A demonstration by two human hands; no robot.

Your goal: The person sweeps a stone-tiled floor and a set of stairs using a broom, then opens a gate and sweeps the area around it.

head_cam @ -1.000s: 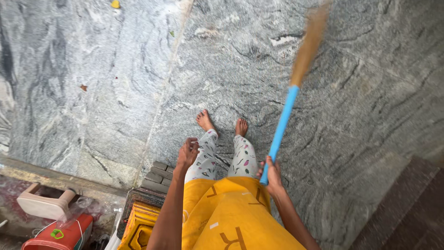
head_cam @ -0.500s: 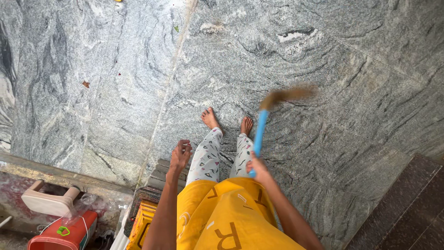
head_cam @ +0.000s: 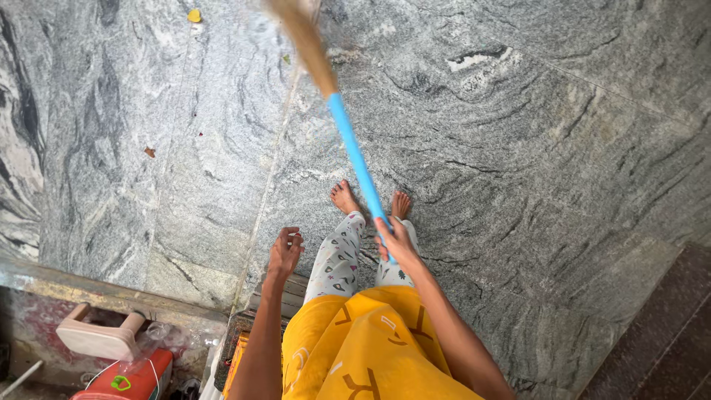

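My right hand [head_cam: 395,241] grips the lower end of a broom's blue handle [head_cam: 355,159]. The handle slants up and to the left, and its brown bristle head [head_cam: 302,37] is blurred near the top edge, over the grey stone floor [head_cam: 518,133]. My left hand [head_cam: 284,252] hangs beside my left leg with its fingers loosely curled and nothing in it. My bare feet [head_cam: 370,200] stand on the floor below the handle, and I wear a yellow top and patterned leggings.
A yellow leaf [head_cam: 194,15] and a small brown leaf [head_cam: 149,152] lie on the floor at left. A low ledge [head_cam: 89,289] runs along the lower left, with a pale wooden tool [head_cam: 100,338] and a red container [head_cam: 129,378] below it. A dark step [head_cam: 659,333] sits lower right.
The broom has swung from the upper right, down past my feet, and over to the upper left. My right hand moved left with it. My left hand stayed beside my leg.
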